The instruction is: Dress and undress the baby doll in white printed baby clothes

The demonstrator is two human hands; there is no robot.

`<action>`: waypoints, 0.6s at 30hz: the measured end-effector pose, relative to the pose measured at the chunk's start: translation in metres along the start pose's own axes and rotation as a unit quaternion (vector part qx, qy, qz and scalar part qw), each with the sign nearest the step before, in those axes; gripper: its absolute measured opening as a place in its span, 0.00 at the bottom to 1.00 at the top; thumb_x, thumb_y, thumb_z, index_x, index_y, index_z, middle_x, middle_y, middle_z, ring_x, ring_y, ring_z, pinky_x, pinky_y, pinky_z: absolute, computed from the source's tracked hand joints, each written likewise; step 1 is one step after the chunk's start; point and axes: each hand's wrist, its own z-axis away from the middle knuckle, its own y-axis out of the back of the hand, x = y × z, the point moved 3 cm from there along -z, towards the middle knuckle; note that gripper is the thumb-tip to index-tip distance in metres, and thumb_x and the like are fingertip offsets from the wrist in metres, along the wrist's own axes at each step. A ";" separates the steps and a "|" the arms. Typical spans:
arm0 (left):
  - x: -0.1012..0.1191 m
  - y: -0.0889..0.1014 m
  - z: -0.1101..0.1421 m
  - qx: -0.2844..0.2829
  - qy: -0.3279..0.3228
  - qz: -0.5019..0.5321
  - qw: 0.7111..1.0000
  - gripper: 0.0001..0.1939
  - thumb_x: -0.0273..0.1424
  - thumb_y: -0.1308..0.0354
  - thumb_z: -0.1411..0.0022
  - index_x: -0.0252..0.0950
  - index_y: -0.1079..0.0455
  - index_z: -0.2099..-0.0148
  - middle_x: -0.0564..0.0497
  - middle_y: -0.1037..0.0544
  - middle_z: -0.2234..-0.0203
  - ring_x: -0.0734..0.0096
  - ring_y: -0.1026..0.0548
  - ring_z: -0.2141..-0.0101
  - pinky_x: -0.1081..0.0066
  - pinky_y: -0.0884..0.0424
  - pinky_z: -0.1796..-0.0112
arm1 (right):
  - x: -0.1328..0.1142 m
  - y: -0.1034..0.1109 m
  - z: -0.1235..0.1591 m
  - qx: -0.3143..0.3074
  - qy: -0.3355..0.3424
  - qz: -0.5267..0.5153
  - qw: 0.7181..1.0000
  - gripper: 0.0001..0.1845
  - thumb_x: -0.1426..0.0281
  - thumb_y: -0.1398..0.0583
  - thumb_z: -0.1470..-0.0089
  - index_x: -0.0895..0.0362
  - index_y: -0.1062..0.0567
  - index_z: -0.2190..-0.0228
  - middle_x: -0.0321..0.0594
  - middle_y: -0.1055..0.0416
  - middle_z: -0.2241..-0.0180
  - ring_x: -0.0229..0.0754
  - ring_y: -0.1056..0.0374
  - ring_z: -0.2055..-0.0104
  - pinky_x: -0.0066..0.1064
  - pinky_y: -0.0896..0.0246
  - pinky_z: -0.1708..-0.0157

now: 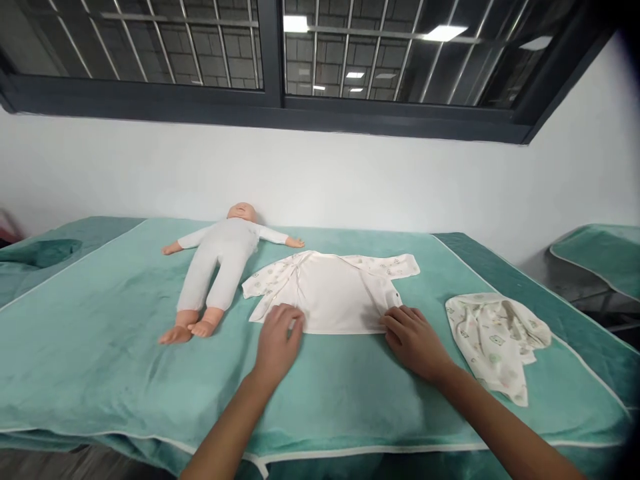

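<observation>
A white baby shirt (340,293) lies spread flat, its patterned sleeves stretched out to both sides and its hem towards me. My left hand (279,343) is at the lower left of the hem, fingers curled over the cloth. At the lower right corner, my right hand (417,343) pinches the edge, with the fingertips partly hiding the fabric there. To the left of the shirt, a baby doll (220,250) with a white cloth body lies on its back, arms out and feet towards me.
A crumpled patterned baby garment (500,340) lies to the right of my right hand. Everything rests on a green plush blanket (100,340) with pale piping. Behind it stands a white wall (350,180) under a dark-framed barred window (273,110).
</observation>
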 end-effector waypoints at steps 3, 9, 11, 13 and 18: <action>-0.033 0.017 0.002 0.096 0.092 -0.129 0.983 0.10 0.32 0.49 0.34 0.35 0.30 0.54 0.43 0.27 0.57 0.57 0.31 0.54 0.59 0.36 0.53 | -0.010 0.005 -0.009 0.032 -0.016 -0.061 0.998 0.12 0.76 0.46 0.41 0.54 0.28 0.57 0.45 0.29 0.57 0.49 0.35 0.54 0.43 0.43 0.53; -0.062 0.018 0.003 0.036 0.183 -0.224 0.957 0.15 0.31 0.49 0.35 0.37 0.33 0.47 0.45 0.24 0.55 0.55 0.27 0.54 0.57 0.37 0.55 | -0.041 -0.039 -0.089 0.034 -0.209 -0.433 0.876 0.11 0.67 0.43 0.45 0.52 0.29 0.58 0.41 0.29 0.56 0.45 0.31 0.55 0.40 0.35 0.54; -0.061 0.017 0.003 0.034 0.190 -0.220 0.956 0.12 0.31 0.48 0.36 0.37 0.31 0.51 0.46 0.23 0.57 0.55 0.26 0.55 0.58 0.37 0.56 | -0.049 -0.067 -0.126 0.033 -0.326 -0.564 0.758 0.15 0.66 0.37 0.52 0.53 0.29 0.60 0.41 0.28 0.54 0.45 0.30 0.57 0.39 0.34 0.53; -0.060 0.017 0.003 0.038 0.185 -0.222 0.956 0.09 0.32 0.49 0.35 0.38 0.29 0.56 0.46 0.22 0.59 0.55 0.26 0.57 0.58 0.37 0.56 | -0.059 -0.091 -0.164 0.035 -0.355 -0.607 0.711 0.20 0.64 0.36 0.55 0.54 0.30 0.59 0.44 0.28 0.53 0.45 0.28 0.58 0.37 0.32 0.57; -0.061 0.016 0.011 0.081 0.134 -0.141 0.978 0.10 0.34 0.52 0.31 0.37 0.31 0.55 0.47 0.22 0.62 0.61 0.25 0.62 0.64 0.34 0.61 | -0.066 -0.130 -0.220 0.037 -0.346 -0.668 0.658 0.14 0.62 0.35 0.55 0.56 0.30 0.67 0.40 0.27 0.68 0.41 0.30 0.68 0.33 0.32 0.67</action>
